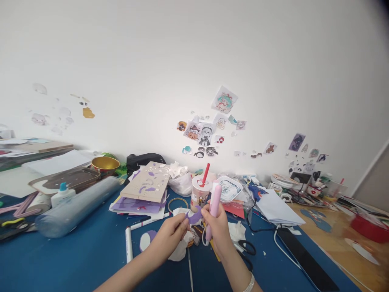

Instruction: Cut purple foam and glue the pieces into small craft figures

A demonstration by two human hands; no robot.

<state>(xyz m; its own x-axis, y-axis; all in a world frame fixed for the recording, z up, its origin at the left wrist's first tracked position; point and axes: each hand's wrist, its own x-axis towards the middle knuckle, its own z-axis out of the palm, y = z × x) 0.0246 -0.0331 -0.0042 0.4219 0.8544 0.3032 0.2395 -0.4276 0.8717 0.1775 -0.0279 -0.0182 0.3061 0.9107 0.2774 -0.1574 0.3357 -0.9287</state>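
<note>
observed left hand (174, 232) grasping a thin, curved purple cutout (192, 219), paper or foam, not certain which, pinched at its left end between thumb and fingers. located cutout above the blue, matte surface (100, 267), just in front of a squat printed drink cup (197, 195) with a red straw (206, 174). noted right hand (217, 227) closed around a pink, smooth, pen-shaped plastic tool (215, 200), near upright, white end uppermost; fingertips also at cutout's right end, exact contact too small to confirm. judged two-ended hold as a means of keeping so limp a piece flat and steady. judged tool as tucked in the palm to leave thumb and forefinger usable.

found beneath the hands a crumpled white paper scrap (178, 254), soft-edged and creased. recorded to its left a rounded purple-and-white flat piece (147, 241) and a straight white marker (129, 245). noted at right black-handled scissors (248, 246), rigid looped grips, partly hidden behind right wrist; presumably laid there for easy reach. recorded further back a stiff beige board (148, 184), rectangular, strewn with purple scraps and resting on purple sheets (138, 206); probably set apart to keep small bits together.
</note>
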